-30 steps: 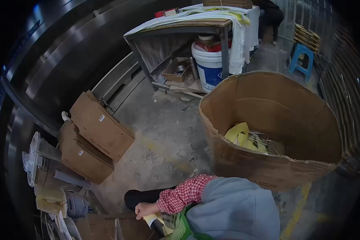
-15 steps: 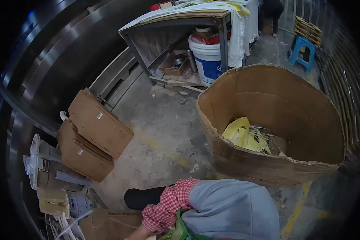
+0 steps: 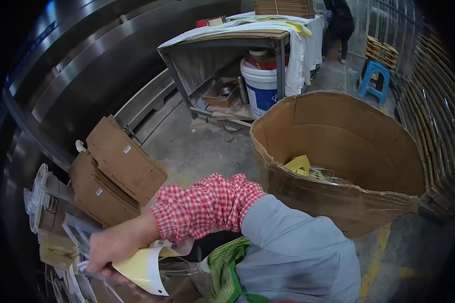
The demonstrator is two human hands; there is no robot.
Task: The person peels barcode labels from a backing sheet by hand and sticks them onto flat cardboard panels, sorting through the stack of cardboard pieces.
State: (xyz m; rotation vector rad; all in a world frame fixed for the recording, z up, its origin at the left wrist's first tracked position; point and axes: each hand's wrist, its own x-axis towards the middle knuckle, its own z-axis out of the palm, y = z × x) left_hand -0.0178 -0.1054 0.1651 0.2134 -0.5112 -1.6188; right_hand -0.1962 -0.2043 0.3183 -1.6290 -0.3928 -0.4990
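My right hand [image 3: 117,245], in a red checkered sleeve cuff, is at the lower left with its fingers closed on a curled yellow paper strip [image 3: 139,270] with a white edge. Thin white strips [image 3: 81,262] stick out on the hand's far side. A clear plastic sheet [image 3: 179,275] hangs by the yellow paper, in front of my green apron [image 3: 230,267]. Under the yellow paper a little skin shows, perhaps my left hand [image 3: 131,288]; its fingers are mostly hidden.
A large open cardboard box [image 3: 338,202] with yellow and white scraps stands at right. Flattened cartons [image 3: 124,161] lean at left, near a whitish bin [image 3: 53,202]. Behind are a covered table [image 3: 227,33], a white bucket [image 3: 260,83], a blue stool [image 3: 374,78] and a person [image 3: 340,22].
My right hand has risen from the bottom edge and moved left, bringing the yellow paper and clear plastic into view. The camera view has shifted slightly; the person at back shows more.
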